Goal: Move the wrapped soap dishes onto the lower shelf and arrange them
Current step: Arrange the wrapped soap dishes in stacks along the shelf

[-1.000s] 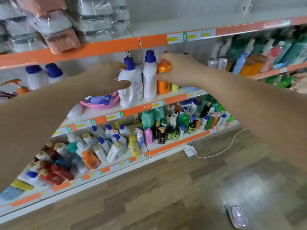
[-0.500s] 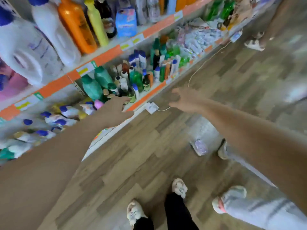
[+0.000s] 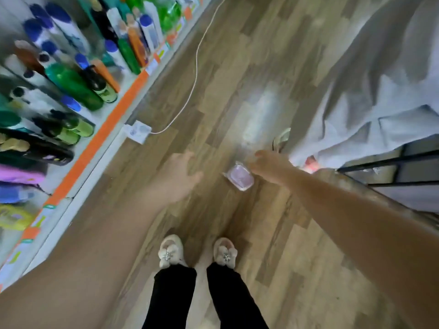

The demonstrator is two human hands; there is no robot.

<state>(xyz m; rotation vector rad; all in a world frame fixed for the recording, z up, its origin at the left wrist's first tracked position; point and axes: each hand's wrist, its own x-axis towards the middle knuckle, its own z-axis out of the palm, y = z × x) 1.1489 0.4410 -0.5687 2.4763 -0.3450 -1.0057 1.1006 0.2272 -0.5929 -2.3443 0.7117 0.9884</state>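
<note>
Both hands have come down toward the floor; right hand point(image 3: 268, 166), fingers spread, touches the wrapped soap dish point(image 3: 239, 178); left hand point(image 3: 175, 176) hovers open beside it.

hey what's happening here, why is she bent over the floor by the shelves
A person stands in a shop aisle, looking down and reaching with both arms toward a wrapped soap dish lying on the wooden floor. The right hand is at the dish's edge; whether it touches is too blurred to tell. The left hand hangs open beside it, holding nothing. The bottom shelf on the left is packed with bottles.
</note>
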